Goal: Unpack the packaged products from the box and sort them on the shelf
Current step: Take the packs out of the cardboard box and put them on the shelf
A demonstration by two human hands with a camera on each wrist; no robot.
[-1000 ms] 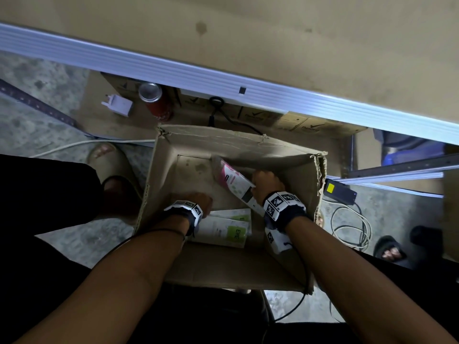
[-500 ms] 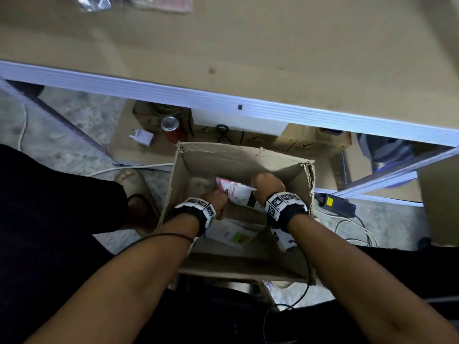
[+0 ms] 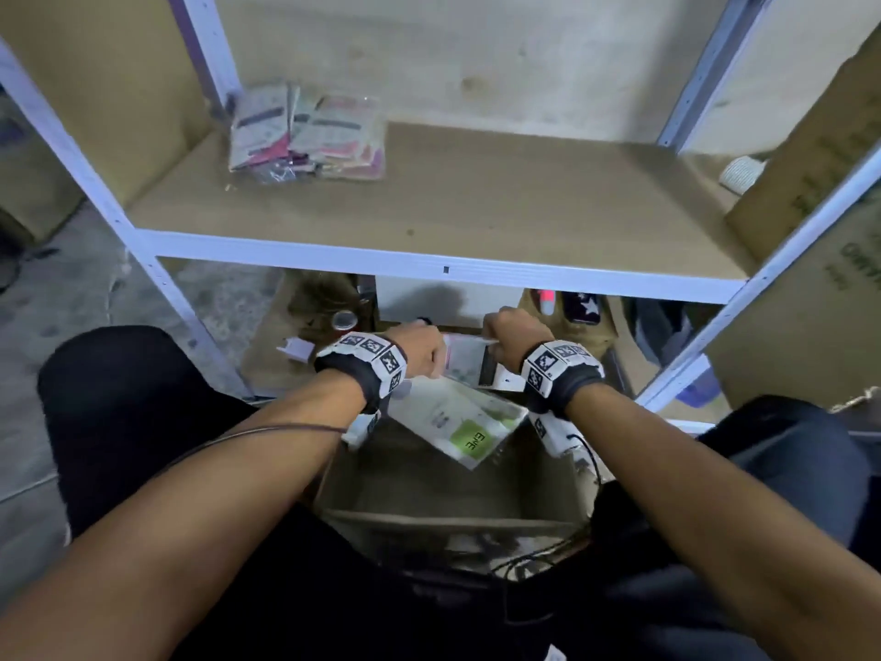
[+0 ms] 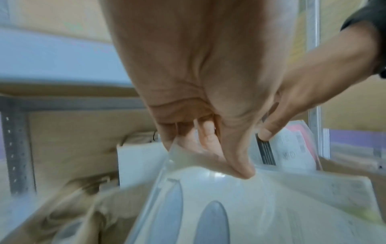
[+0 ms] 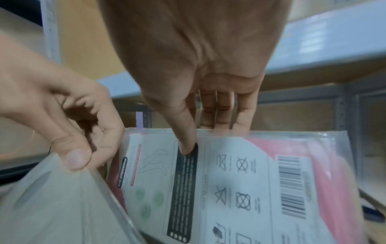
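**Both hands lifting packs above the box**

While the person stands over the box, each hand holds one pack above it, below the shelf's front edge. The left hand pinches the top corner of a white pack between thumb and curled fingers; the pack hangs tilted, its long axis running down and to the right, with a green label at the low end. The right hand grips the top edge of a pink pack, thumb on the printed face and fingers behind it. That pack hangs upright, top edge about level, just beside the white one.

Both wrists are bent down, knuckles up, with the forearms reaching forward side by side.

Only the right wrist view shows the pink pack's print: a barcode, care symbols and a black strip under the thumb. The left wrist view, blurred, shows the clear wrap of the white pack and grey ovals on it. Only the head view shows a pile of packs at the shelf's back left corner.
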